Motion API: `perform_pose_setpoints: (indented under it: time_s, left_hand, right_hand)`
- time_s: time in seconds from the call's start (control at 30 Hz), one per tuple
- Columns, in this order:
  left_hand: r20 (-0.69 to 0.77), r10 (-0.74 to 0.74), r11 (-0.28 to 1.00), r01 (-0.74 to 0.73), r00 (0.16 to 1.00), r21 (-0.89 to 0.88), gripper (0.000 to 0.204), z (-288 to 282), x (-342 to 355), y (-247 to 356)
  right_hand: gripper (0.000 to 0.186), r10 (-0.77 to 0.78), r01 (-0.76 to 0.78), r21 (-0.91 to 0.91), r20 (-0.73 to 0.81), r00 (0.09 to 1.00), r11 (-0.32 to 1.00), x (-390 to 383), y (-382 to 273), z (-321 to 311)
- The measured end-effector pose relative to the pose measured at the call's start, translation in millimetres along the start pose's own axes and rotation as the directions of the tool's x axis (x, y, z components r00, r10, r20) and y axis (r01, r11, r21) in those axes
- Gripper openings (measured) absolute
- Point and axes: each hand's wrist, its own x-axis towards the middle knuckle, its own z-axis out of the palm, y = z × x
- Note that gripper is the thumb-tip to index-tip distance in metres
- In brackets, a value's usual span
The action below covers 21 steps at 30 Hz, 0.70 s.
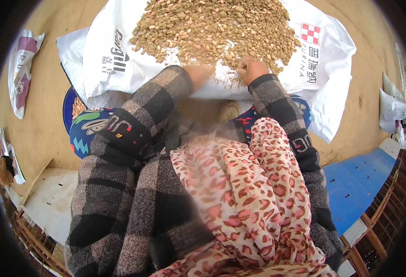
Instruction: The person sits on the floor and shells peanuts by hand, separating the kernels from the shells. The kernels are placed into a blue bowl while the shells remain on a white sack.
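Observation:
A wide heap of brown clods mixed with pinkish peanut kernels (212, 27) lies on a white woven sack (101, 51) with printing on it. My left hand (200, 75) is at the near edge of the heap; motion smears it and its fingers cannot be made out. A little to its right, my right hand (253, 70) touches the heap's near edge with its fingers curled together. Whatever may be between those fingers is hidden. Between the two hands, fine crumbs dust a bare patch of the sack.
Left of the sack, a blue basin (69, 104) holds more kernels. A white and purple bag (23, 71) lies on the ground at far left. Pale bags (390, 108) stand at far right, beyond a blue panel (357, 184). A pale board (50, 198) lies at lower left.

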Motion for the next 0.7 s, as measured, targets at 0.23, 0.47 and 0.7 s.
perform_pose_setpoints:
  time_s: [0.23,0.47,0.7]
  left_hand:
    - [-0.139,0.096,0.986,-0.113,0.986,-0.122,0.017,1.5,-27.1,-2.6]
    - [-0.396,-0.371,0.928,0.323,0.84,-0.185,0.021,-28.6,-10.3,-10.7]
    - [-0.261,-0.196,0.933,0.261,0.945,0.246,0.014,-23.8,-22.4,-4.4]
  right_hand:
    - [0.021,-0.076,0.076,-0.009,-0.079,0.994,0.997,25.8,-22.6,-7.9]
    - [0.016,0.003,0.002,-0.249,0.018,1.0,0.969,37.2,-37.7,-7.6]
    - [0.011,-0.143,0.186,0.201,-0.212,0.967,0.962,37.4,-68.2,-5.1]
